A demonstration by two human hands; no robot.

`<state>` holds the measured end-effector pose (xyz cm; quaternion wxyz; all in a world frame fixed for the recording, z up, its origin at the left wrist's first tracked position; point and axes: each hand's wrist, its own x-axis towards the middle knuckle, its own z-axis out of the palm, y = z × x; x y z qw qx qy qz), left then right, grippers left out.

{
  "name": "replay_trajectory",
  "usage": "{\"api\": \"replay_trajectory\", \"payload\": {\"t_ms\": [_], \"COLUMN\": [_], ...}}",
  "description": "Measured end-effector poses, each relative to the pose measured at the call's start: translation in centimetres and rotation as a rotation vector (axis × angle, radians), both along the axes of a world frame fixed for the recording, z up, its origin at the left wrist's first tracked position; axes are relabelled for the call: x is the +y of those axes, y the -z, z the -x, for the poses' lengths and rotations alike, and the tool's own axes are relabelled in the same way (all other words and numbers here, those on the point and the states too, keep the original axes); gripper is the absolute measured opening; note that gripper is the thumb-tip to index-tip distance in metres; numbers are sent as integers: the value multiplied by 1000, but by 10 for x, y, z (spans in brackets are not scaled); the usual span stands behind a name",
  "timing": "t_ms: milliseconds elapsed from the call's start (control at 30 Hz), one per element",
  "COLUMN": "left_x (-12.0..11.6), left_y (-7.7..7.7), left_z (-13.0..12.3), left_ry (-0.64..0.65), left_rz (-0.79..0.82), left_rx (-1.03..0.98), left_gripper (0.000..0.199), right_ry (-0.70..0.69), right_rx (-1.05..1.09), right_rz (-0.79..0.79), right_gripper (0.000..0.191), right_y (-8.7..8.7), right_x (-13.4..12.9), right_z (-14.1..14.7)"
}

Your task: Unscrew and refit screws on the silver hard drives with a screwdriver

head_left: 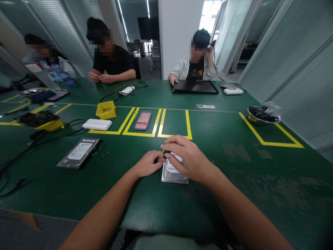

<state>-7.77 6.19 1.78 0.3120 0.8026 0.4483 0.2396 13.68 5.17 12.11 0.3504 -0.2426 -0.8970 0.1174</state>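
A silver hard drive (174, 177) with a white label lies flat on the green table in front of me. Over its upper part, my right hand (191, 158) is closed, thumb and fingers round the black-and-yellow handle of a screwdriver (165, 152). The screwdriver's lower end is hidden. At the drive's upper left edge is my left hand (148, 163), its fingers curled and close to the screwdriver. Whether those fingers grip the drive's edge or the screwdriver's lower end, I cannot tell.
Another hard drive (79, 152) in a clear bag lies left. Beyond are a white power bank (97, 124), a yellow bin (106, 109) and a pink blurred item (143, 120). A metal bowl (264, 116) stands right. People sit opposite, one with a black panel (195, 86).
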Motion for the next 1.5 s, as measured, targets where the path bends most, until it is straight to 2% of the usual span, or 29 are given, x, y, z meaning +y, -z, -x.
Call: {"api": "replay_trajectory", "payload": {"t_ms": [633,1033,1300,1500], "left_x": [1,1,-2,-2], "left_y": [7,3,-4,-4], "left_z": [2,2,0,1], "left_ry": [-9,25,11,6], "left_rz": [-30,-7,16,21], "left_rx": [8,-16,1,7], "left_gripper": [0,1,2,7], "right_ry": [-4,56,91,197], "right_rx": [-52,-64,-93,-131], "right_rz": [-11,-16,15,-35], "right_gripper": [24,23,25,16], "right_y": [-6,-22,-39,-48], "right_x": [-3,-12,-31,-44], "right_z": [0,-6,-11,-28]}}
